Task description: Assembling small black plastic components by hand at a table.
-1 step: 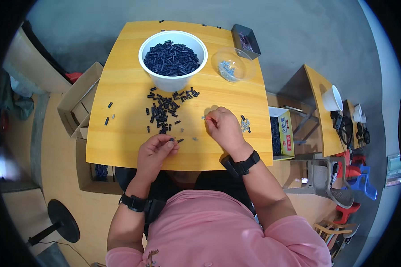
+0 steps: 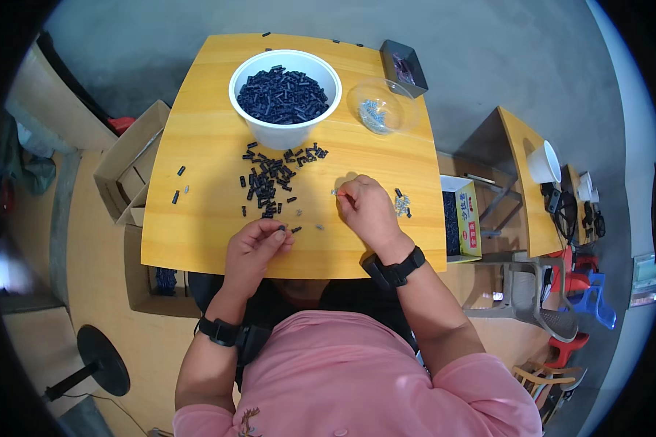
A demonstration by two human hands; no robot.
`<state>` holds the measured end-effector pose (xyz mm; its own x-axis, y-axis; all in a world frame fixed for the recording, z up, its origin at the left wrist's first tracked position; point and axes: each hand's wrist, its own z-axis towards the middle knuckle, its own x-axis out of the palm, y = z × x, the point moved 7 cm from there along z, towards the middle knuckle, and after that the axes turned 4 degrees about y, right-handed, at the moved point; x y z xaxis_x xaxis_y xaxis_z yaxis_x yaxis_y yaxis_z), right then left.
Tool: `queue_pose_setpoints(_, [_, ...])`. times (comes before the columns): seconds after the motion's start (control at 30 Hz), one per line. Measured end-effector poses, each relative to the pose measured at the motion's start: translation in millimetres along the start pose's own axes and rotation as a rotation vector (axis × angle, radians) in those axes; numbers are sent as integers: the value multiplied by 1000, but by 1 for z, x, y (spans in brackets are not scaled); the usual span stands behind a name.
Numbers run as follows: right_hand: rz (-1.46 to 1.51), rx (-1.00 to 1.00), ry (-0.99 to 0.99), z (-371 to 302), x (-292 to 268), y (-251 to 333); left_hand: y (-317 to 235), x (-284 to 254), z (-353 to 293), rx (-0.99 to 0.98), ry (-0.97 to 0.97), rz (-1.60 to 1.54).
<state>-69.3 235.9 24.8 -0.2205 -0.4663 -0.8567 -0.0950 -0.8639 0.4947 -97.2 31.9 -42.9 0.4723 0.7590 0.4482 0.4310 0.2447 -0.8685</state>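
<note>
My left hand [image 2: 254, 249] is closed in a pinch near the table's front edge, with a small black cylindrical piece [image 2: 281, 229] at its fingertips. Just beyond those fingers lies another short black piece [image 2: 296, 229]. Thumb and fingers pressed together, my right hand [image 2: 368, 207] rests low over the wood; a tiny silvery piece [image 2: 334, 192] shows beside its fingertips, but what they grip is hidden. Ahead of my left hand spreads a loose pile of black pieces [image 2: 268, 178]. Right of my right hand is a small cluster of silvery pieces [image 2: 401, 204].
A white tub [image 2: 284, 136] heaped with black pieces stands at the table's far side. To its right are a clear round dish [image 2: 397, 120] holding silvery pieces and a dark open box [image 2: 415, 89]. Cardboard boxes [image 2: 116, 191] flank the table's left; a yellow carton [image 2: 471, 218] stands right.
</note>
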Motion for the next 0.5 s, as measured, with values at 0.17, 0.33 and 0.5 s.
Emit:
queue_pose_setpoints(0.17, [-10, 8, 47, -4, 3, 2, 1, 0, -2, 17, 36, -55])
queue_pose_setpoints(0.33, [-24, -10, 57, -1, 0, 6, 2, -1, 3, 37, 24, -41])
queue_pose_setpoints(0.5, [-110, -37, 82, 1, 9, 8, 2, 1, 2, 57, 43, -49])
